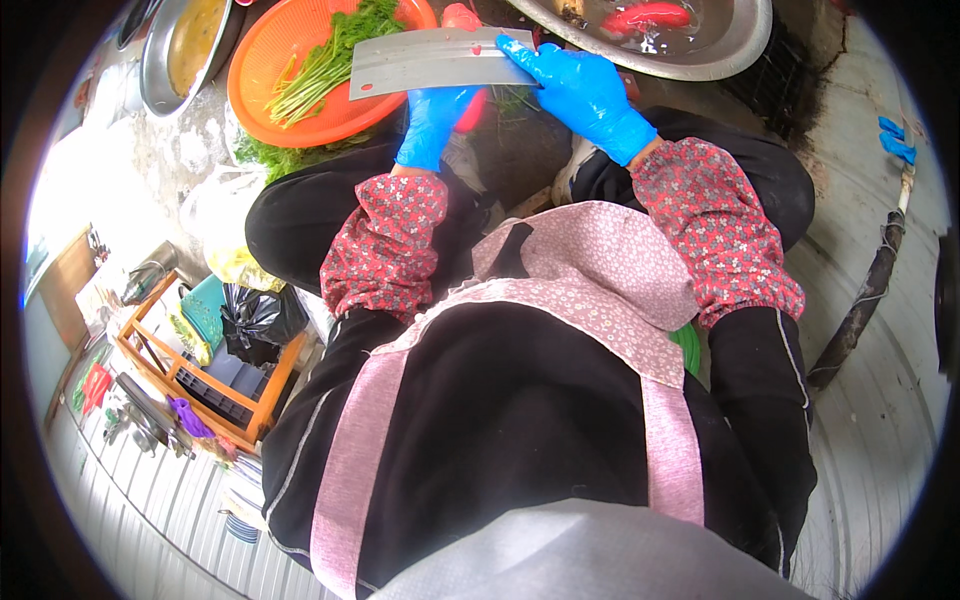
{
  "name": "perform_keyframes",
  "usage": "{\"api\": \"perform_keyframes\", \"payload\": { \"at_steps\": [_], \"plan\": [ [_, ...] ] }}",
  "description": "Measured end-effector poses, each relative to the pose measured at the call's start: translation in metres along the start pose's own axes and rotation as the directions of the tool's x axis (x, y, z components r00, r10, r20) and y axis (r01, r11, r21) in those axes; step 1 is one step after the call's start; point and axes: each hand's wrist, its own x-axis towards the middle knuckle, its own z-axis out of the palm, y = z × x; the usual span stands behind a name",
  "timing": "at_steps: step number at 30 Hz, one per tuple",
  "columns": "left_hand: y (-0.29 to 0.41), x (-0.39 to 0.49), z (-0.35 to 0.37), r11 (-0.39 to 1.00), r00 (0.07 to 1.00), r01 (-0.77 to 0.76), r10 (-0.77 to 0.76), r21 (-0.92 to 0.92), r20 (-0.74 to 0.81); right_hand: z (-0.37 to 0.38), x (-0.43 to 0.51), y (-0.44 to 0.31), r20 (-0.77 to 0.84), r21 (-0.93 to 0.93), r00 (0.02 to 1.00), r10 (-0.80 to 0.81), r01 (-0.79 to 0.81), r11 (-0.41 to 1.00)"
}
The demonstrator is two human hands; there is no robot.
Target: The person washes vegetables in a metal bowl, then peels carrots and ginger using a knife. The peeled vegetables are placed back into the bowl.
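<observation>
My right hand [589,97], in a blue glove, grips a wide cleaver [442,61], its index finger laid along the steel near the handle end. The blade lies across the view, with small red bits on it. My left hand [435,127], also blue-gloved, is partly hidden under the blade; what its fingers do cannot be seen. A red-skinned vegetable [471,112] shows beside it below the blade, and a red piece [460,16] shows above. To the left, an orange plastic colander [247,82] holds leafy green herbs [315,82] with long stems.
A metal basin [720,71] at the top right holds water and a red vegetable [652,16]. A metal bowl [154,75] with yellowish contents stands at the upper left. More greens [289,159] lie under the colander. A wooden-framed rack [262,412] with bags is at the left.
</observation>
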Motion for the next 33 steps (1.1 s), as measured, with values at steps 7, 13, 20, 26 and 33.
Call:
{"api": "perform_keyframes", "payload": {
  "at_steps": [7, 13, 20, 26, 33],
  "plan": [
    [0.028, -0.004, -0.035, 0.832, 0.975, 0.218, -0.202, -0.509, 0.088, 0.007, 0.002, 0.004, -0.058, -0.011, 0.998, 0.035, -0.035, 0.999],
    [0.051, -0.007, -0.052, 0.789, 0.970, 0.234, -0.230, -0.568, 0.080, 0.004, 0.002, 0.012, -0.044, 0.103, 0.993, 0.108, -0.103, 0.989],
    [0.041, -0.005, -0.048, 0.882, 0.974, 0.222, -0.217, -0.417, 0.059, 0.005, 0.001, 0.006, -0.040, 0.160, 0.996, 0.074, -0.067, 0.985],
    [0.040, -0.006, -0.040, 0.897, 0.979, 0.203, -0.191, -0.393, 0.069, 0.003, 0.003, 0.002, 0.047, 0.214, 0.979, 0.198, -0.203, 0.956],
    [0.054, -0.015, -0.035, 0.974, 0.988, 0.122, -0.101, -0.193, 0.118, 0.034, -0.003, 0.021, 0.226, 0.345, 0.927, 0.300, -0.364, 0.865]
  ]
}}
